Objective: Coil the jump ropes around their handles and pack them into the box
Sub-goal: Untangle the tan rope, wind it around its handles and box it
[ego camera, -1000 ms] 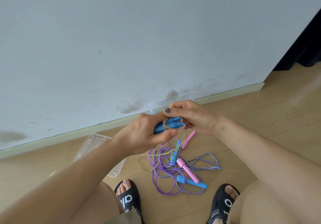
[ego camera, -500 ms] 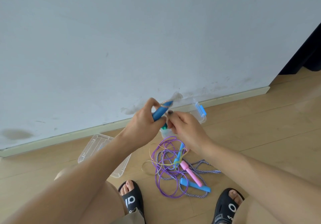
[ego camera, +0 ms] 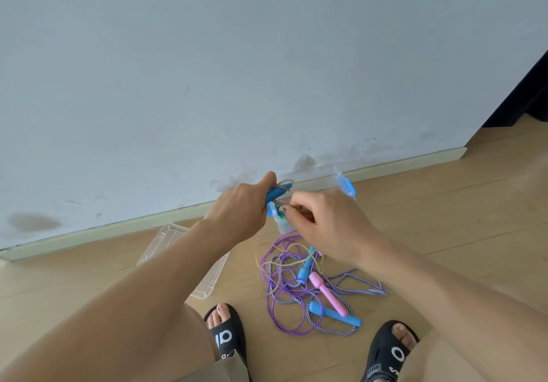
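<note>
- Fingers of the left hand (ego camera: 240, 212) are curled round a pair of blue plastic jump-rope handles (ego camera: 277, 192), thumb on top; the handles' free ends point up and to the right, toward the wall.
- A thin tan cord (ego camera: 284, 186) is wound in a few turns near those free ends.
- The right hand (ego camera: 329, 224) sits just to the right of and below the handles, its fingers curled inward with thumb and forefinger seemingly pinching the cord's loose run; the pinch itself is too small to confirm.
- The clear plastic box with blue clasps (ego camera: 345, 186) stands just beyond both hands, against the skirting, partly hidden by them.
- Judged from this, the next wrap runs across the handles' long axis, and the right hand is nearer the box.
- A tangle of purple, striped and yellow ropes (ego camera: 299, 280) lies on the floor below, not yet coiled.
</note>
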